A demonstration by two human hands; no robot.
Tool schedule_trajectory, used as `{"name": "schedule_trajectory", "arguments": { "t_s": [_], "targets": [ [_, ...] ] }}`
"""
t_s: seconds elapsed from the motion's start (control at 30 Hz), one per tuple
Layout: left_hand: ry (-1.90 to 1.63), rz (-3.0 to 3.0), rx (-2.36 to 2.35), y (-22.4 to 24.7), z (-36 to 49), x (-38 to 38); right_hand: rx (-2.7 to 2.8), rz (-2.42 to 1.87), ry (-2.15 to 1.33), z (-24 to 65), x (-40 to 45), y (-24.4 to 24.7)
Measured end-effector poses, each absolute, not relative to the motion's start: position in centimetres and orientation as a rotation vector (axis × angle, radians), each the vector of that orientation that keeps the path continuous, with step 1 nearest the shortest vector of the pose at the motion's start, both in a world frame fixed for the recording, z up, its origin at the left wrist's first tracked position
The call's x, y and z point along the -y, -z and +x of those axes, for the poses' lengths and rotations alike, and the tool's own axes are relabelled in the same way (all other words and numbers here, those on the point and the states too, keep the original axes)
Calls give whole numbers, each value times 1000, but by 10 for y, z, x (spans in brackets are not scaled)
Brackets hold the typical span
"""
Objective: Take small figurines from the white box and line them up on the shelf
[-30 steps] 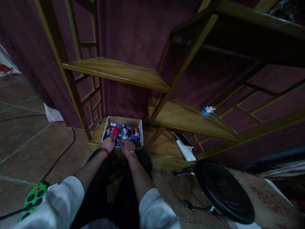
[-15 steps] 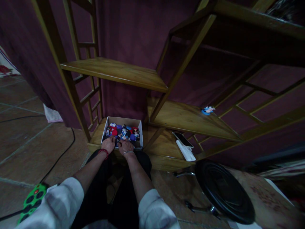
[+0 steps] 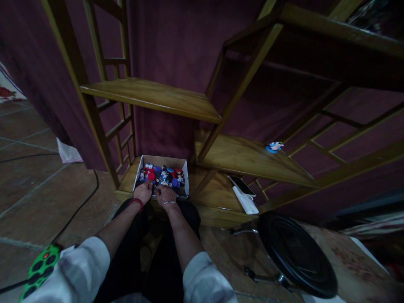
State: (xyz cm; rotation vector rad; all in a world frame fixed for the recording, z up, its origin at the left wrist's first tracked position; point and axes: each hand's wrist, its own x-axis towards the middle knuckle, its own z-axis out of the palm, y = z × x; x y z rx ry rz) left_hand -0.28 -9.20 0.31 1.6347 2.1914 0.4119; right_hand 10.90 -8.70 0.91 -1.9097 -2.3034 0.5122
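Observation:
A shallow white cardboard box [image 3: 187,179] sits on the lowest shelf, filled with small toy figures [image 3: 164,173] on red, blue, purple and black bases. My left hand [image 3: 143,191], a red bead bracelet on its wrist, is at the box's near left part with fingers curled in. Close beside it, my right hand [image 3: 166,194], with a silver bangle, bends its fingers toward the left ones. Both hands are closed over the near edge of the box; whatever lies between the fingertips is too small and dark to make out.
One blue-based figure [image 3: 274,147] stands on the right middle shelf [image 3: 243,155]. A phone [image 3: 242,185] leans on a white object [image 3: 246,201] on the lowest shelf. A black round stool [image 3: 296,252] stands at right; a green power strip [image 3: 42,267] lies on the floor at left.
My left fingers have drawn slightly down from the red base toward the near edge of the box. My right hand stays nearly in place.

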Motion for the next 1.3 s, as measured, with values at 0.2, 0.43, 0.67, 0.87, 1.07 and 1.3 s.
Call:
{"name": "schedule_trajectory", "arguments": {
  "t_s": [0.2, 0.43, 0.67, 0.87, 1.07, 1.3],
  "targets": [
    [-424, 1648, -2185, 1, -3, 90, 1949, -1927, -407, 115, 84, -9],
    [-397, 1643, -2179, -2, -2, 92, 1732, -1978, -276, 118, 84, -1],
    [-446, 1647, -2156, 4, -4, 91, 1832, -1882, -236, 120, 77, 9],
    [-451, 1644, -2160, 5, -4, 90, 1878, -1885, -300, 117, 75, 11],
    [-440, 1651, -2154, 4, -4, 90, 1812, -1957, -296, 115, 76, 11],
    [-428, 1662, -2161, 5, -4, 90, 1800, -1953, -314, 116, 75, 11]
  ]
}}
